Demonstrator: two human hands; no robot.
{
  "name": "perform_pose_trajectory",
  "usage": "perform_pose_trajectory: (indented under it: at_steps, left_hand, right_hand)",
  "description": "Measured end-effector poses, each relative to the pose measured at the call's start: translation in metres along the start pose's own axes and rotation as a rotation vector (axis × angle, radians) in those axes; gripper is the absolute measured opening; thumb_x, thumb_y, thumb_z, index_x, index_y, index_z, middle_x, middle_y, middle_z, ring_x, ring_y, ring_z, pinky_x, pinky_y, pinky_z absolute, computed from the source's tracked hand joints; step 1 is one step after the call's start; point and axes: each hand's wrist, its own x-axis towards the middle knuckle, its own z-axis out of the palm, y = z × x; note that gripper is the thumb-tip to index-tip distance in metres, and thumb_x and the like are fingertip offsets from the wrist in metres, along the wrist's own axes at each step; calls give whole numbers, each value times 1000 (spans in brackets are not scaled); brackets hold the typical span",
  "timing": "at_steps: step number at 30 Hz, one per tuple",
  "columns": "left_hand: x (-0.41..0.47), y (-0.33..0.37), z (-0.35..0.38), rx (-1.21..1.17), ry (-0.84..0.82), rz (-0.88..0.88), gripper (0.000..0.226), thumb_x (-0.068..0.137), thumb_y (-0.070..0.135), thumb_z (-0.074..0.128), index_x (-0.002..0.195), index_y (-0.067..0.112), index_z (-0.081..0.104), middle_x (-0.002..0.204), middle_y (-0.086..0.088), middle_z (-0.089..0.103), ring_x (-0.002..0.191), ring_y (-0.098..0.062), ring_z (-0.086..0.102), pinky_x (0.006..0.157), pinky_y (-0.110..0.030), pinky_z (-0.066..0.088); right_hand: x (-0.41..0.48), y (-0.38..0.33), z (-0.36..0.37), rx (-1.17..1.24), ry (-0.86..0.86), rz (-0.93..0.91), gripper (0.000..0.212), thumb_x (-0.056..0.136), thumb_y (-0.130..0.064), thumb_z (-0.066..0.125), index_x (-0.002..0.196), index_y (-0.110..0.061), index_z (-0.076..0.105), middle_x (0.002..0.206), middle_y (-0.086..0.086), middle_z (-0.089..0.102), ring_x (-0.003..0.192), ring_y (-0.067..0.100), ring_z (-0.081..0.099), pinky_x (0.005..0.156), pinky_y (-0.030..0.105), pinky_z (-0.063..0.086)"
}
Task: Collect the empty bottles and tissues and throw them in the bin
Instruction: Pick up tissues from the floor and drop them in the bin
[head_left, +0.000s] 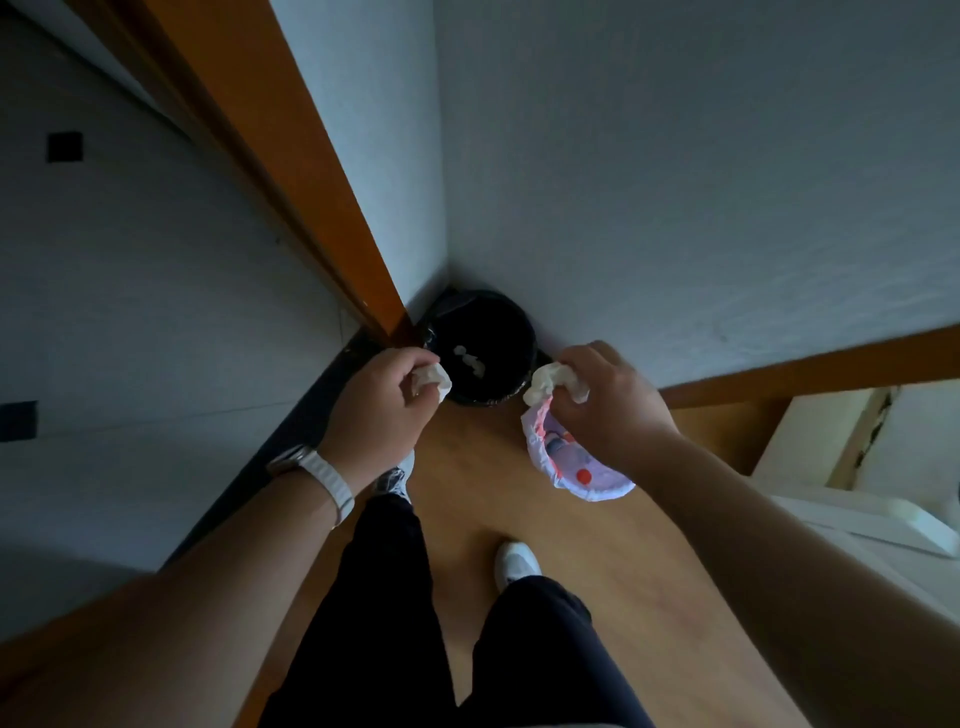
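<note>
- Bin (480, 345): round, black, fitted with a dark liner. It stands on the wood floor (597, 561) in the corner where two pale walls meet, beside an orange-brown door frame (291, 156).
- Inside the bin: a few small white scraps (470, 359) lie at the bottom. They are too small for me to identify.
- Tissue, left (432, 379): white, crumpled into a ball. My left hand (382, 408) is closed around it, fingers curled, positioned at the near-left edge of the bin rim.
- Tissue, right (550, 382): white, crumpled, larger, with two lobes protruding past my fingers. My right hand (605, 402) is clenched on it, just right of the bin rim.
- Plastic bag (566, 460): thin, pale lilac with a red-orange inner band. It hangs below my right hand, in the same grip, mouth facing up. A bottle with a red cap (584, 475) shows through it; further contents are blurred.
- Hidden or cut off: my left hand covers part of the bin's left rim. My palms are turned away, so most of each tissue is concealed. My left shoe (397, 475) is largely behind my left wrist. A white object at the right edge (857, 509) is cropped and unclear.
- Count: one bin; two tissues in hand; one bag; one bottle cap discernible; two hands; one white watch strap (324, 486) on my left wrist; two white shoes, the right one (514, 564) in plain view; two dark trouser legs.
</note>
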Motion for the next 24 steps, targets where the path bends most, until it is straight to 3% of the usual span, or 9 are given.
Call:
perform_pose_trajectory:
  at_steps: [2, 6, 9, 13, 24]
  left_hand:
    - [31, -33, 20, -4, -30, -32, 27, 89, 15, 64, 115, 16, 66, 106, 8, 64, 96, -4, 58, 81, -11, 46]
    - [83, -99, 64, -15, -97, -79, 28, 88, 13, 63, 116, 17, 65, 106, 12, 60, 96, -2, 55, 77, 0, 38]
    - [111, -148, 102, -33, -175, -131, 28, 89, 18, 63, 117, 21, 63, 110, 10, 63, 100, -4, 59, 80, -7, 43]
    - [141, -208, 154, 4, -247, -157, 26, 90, 23, 62, 116, 22, 64, 105, 8, 65, 96, -8, 61, 82, -31, 54]
    - [187, -295, 259, 187, -267, 37, 32, 91, 19, 63, 121, 10, 62, 110, -5, 63, 98, -21, 60, 82, -38, 50]
  right_hand:
    - [33, 9, 31, -2, -13, 58, 23, 83, -24, 65, 105, -18, 63, 104, -2, 58, 79, 13, 54, 67, 28, 42]
    - [92, 39, 98, -5, -84, 126, 27, 85, -26, 60, 112, -22, 59, 111, -1, 55, 88, 16, 54, 68, 26, 33]
    - [124, 70, 152, 4, -79, 176, 29, 85, -21, 61, 113, -21, 59, 112, 0, 54, 90, 18, 54, 68, 26, 32]
    - [157, 114, 224, -9, -78, 222, 32, 84, -22, 60, 115, -24, 58, 115, -1, 54, 95, 20, 55, 69, 28, 34]
    - [193, 201, 353, -106, 8, 176, 39, 79, -18, 64, 118, -19, 60, 115, 3, 57, 101, 30, 58, 73, 30, 36]
